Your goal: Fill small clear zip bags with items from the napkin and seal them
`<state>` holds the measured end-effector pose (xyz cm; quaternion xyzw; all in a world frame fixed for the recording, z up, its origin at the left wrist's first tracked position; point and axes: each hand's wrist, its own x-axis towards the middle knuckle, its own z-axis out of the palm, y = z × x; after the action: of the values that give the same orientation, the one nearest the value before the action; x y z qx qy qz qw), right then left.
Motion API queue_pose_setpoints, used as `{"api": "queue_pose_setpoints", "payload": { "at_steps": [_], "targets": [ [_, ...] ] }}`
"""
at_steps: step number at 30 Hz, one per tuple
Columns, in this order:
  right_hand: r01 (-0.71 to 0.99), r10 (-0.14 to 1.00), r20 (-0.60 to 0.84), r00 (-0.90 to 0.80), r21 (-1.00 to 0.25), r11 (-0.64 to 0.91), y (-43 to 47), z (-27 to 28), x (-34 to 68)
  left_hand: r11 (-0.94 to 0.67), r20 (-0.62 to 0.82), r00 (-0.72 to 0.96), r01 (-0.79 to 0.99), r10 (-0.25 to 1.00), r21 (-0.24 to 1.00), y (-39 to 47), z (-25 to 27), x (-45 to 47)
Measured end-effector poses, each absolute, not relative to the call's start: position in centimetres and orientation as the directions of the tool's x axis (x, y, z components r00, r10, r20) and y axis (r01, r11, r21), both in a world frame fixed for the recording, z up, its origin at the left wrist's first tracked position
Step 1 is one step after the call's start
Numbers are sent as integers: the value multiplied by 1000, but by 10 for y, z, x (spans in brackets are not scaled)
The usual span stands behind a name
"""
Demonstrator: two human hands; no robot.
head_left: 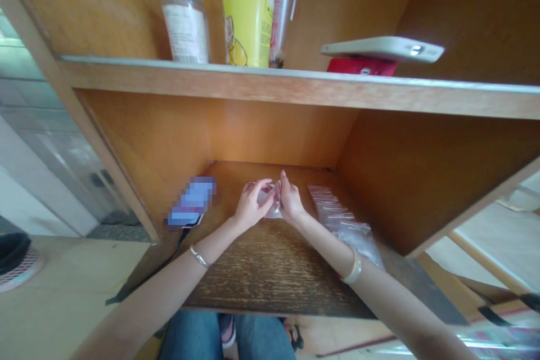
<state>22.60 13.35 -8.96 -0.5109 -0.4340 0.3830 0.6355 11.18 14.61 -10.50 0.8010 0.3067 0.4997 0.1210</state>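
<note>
Fingers of both hands pinch one small clear plastic bag (270,202) between them, left hand (250,207) on its left side, right hand (290,202) on its right, fingertips narrow and closed on the film. Bag sits just above the desk (261,270), mid-depth inside the lower cubby, hands nearly touching each other. Whether the bag holds anything is too blurred to tell.

Left wrist wears a thin bracelet (199,256), right wrist a pale bangle (353,267). Just right of the right forearm lies a row of clear bags (341,219), overlapping, running front to back on the desk; exact count unclear, looks like several. Left of the left hand a blurred-out card (192,202) on a dark strap (147,273) that trails off the desk edge.

Shelf (295,87) above carries one jar (184,17), one yellow carton (248,8), one slim clear packet (286,5), one phone (383,48) lying on one red box (361,66).

Risks, as a guess: thin slippery film could slide out of the pinch if either hand loosens; right forearm is close to the bag row and a sweep could scatter it; phone overhangs the red box and a knock to the shelf could tip it

Counts: two hands, one held bag, one jar, one carton, one phone
</note>
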Motion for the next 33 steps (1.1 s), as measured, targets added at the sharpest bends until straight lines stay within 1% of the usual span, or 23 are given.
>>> {"api": "queue_pose_setpoints", "payload": {
  "at_steps": [2, 4, 6, 9, 13, 16, 18, 20, 22, 24, 28, 30, 33],
  "targets": [
    [-52, 912, 150, 381, -982, 183, 132, -100, 219, -749, 711, 267, 380, 651, 543, 153, -109, 111],
    [-3, 888, 207, 410, -973, 229, 126, -107, 213, -719, 687, 248, 397, 682, 570, 157, -112, 111],
    [22, 877, 272, 396, -958, 287, 119, -110, 209, -693, 664, 236, 401, 710, 599, 159, -115, 112],
    [-38, 908, 313, 278, -941, 336, 109, -109, 204, -659, 648, 178, 381, 740, 649, 160, -118, 112],
    [-115, 954, 294, 54, -947, 299, 103, -111, 204, -598, 649, 32, 425, 760, 679, 165, -119, 108],
    [-111, 956, 293, -24, -951, 289, 101, -115, 206, -554, 655, -58, 482, 753, 679, 167, -115, 105],
    [-100, 945, 326, -9, -941, 323, 102, -115, 206, -557, 691, -90, 523, 717, 645, 166, -111, 104],
    [-85, 929, 367, 52, -925, 370, 103, -113, 205, -566, 732, -94, 571, 675, 595, 163, -107, 104],
    [-74, 908, 398, 135, -909, 409, 104, -111, 205, -585, 753, -45, 600, 657, 546, 157, -104, 104],
    [-53, 877, 423, 225, -894, 445, 106, -110, 205, -624, 760, 51, 607, 647, 491, 151, -103, 105],
    [90, 765, 529, 366, -839, 537, 109, -111, 209, -728, 748, 296, 595, 593, 341, 143, -101, 108],
    [174, 713, 571, 408, -815, 553, 111, -110, 211, -755, 697, 412, 590, 587, 287, 144, -102, 110],
    [271, 652, 583, 485, -809, 522, 114, -109, 214, -716, 548, 513, 649, 661, 256, 151, -109, 111]
  ]
}}
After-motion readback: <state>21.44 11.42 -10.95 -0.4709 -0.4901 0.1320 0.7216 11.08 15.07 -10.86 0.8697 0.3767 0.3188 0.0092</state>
